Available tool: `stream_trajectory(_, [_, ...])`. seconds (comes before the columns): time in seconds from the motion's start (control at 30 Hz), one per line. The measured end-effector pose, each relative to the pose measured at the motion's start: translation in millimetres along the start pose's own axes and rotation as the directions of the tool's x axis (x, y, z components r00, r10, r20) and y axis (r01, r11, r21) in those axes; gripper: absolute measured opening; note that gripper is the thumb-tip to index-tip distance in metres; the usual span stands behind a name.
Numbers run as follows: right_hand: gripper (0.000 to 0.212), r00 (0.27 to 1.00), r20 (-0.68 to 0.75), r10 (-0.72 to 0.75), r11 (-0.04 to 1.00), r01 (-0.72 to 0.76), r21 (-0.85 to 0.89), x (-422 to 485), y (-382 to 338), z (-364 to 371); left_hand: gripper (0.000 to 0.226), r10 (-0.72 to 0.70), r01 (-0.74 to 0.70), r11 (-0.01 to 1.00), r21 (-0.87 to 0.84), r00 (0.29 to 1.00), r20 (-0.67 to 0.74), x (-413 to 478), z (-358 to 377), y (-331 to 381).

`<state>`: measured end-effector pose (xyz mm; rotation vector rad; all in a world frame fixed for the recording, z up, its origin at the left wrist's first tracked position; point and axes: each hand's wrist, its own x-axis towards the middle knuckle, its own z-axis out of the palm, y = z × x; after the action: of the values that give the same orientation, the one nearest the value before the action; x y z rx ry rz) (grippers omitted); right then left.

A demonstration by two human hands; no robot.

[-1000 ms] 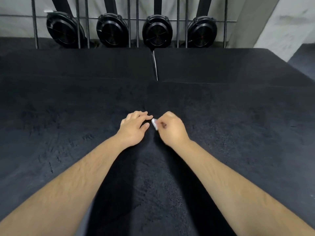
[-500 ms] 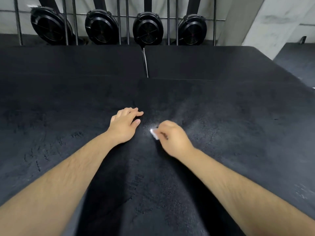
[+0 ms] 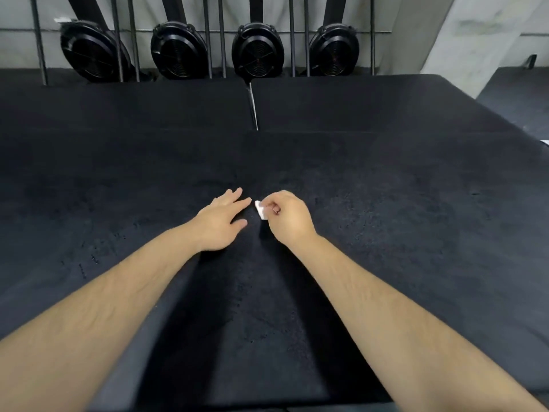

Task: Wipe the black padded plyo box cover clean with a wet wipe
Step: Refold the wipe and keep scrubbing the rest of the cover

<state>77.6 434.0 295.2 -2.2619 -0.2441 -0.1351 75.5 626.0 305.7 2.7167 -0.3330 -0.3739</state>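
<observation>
The black padded cover [image 3: 386, 263] fills most of the view, running from the near edge to well past the middle. Its surface is matte and grainy, with small scuffs and specks at the left and a paler, dusty sheen to the right of the hands. Beyond it lie two more black pads [image 3: 118, 105] side by side, a narrow gap between them at centre. Along the far wall stand four round black fan housings [image 3: 257, 53] in a row behind thin upright metal bars [image 3: 133, 40].

Both bare forearms reach in from the near corners and meet near the middle of the cover. The left hand [image 3: 221, 223] lies palm down on the cover, fingers straight and slightly spread, thumb out to the side, holding nothing. Just to its right, close but apart, the right hand [image 3: 289, 220] has its fingers curled in, pinching a small folded white wipe [image 3: 260, 209] between thumb and fingertips. The wipe juts out to the left of the hand, low at the cover; whether it touches the surface cannot be told.
</observation>
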Motion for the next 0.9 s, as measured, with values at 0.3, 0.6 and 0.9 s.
stream_trajectory(0.3, [0.020, 0.992, 0.129, 0.013, 0.988, 0.007, -0.153, -24.9, -4.4, -8.4, 0.060, 0.042, -0.042, 0.997, 0.064, 0.999, 0.007, -26.1, 28.6, -9.9])
stream_trajectory(0.6, [0.036, 0.993, 0.116, -0.010, 0.977, 0.035, -0.213, -49.1, -3.4, -0.6, 0.060, 0.044, -0.039, 0.995, 0.095, 0.998, -0.050, -26.6, 36.0, -10.1])
stream_trajectory(0.9, [0.031, 0.987, 0.157, -0.021, 0.976, 0.054, -0.209, -91.0, -1.2, -9.7, 0.059, 0.051, -0.046, 0.996, 0.070, 0.996, -0.075, -31.6, 33.3, -8.6])
